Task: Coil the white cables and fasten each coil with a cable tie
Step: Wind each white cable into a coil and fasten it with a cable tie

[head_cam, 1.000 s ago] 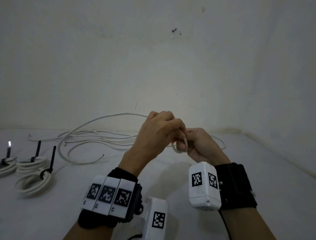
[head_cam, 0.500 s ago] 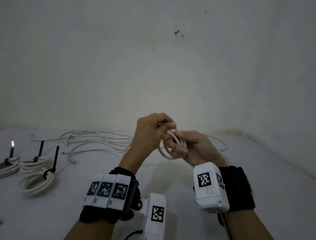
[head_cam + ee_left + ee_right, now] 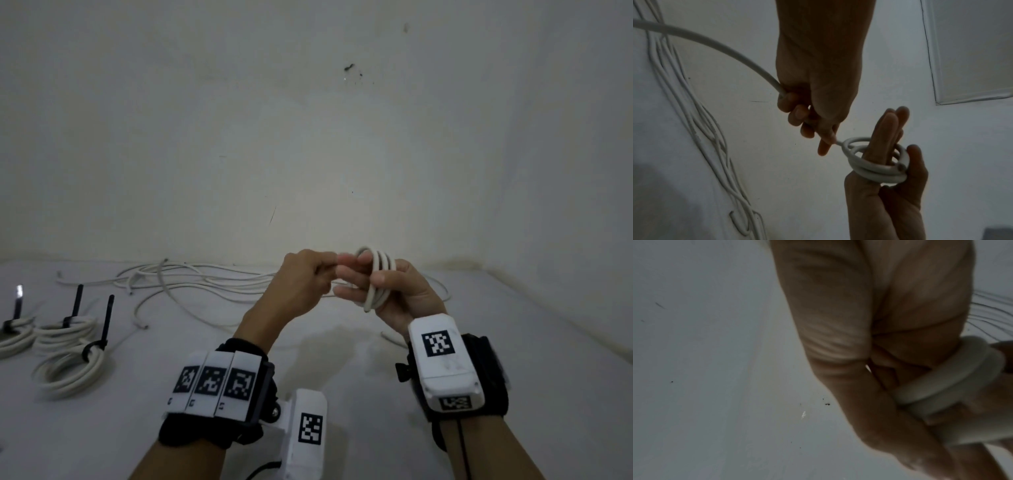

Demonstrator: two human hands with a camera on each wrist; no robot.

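A white cable is wound in three loops into a small coil [image 3: 378,274] around my right hand's straight fingers [image 3: 885,129]. The thumb of my right hand [image 3: 387,291] pins the coil [image 3: 875,170] against them. Just left of it, my left hand [image 3: 305,277] grips the same cable's free run [image 3: 715,43] in its curled fingers [image 3: 797,112], and a short stretch leads from its fingertips into the coil. The right wrist view shows the coil [image 3: 951,386] close up, across the fingers. Both hands are raised above the table.
Several loose white cables [image 3: 191,284] lie tangled at the back left of the white table [image 3: 342,377]. Three finished coils [image 3: 72,370] with upright black cable ties [image 3: 108,318] sit at the left edge. A wall stands close behind.
The coil on my right fingers has grown from one loop to three. Both hands have shifted slightly right and up, and the lifted slack of the cable has dropped toward the table.
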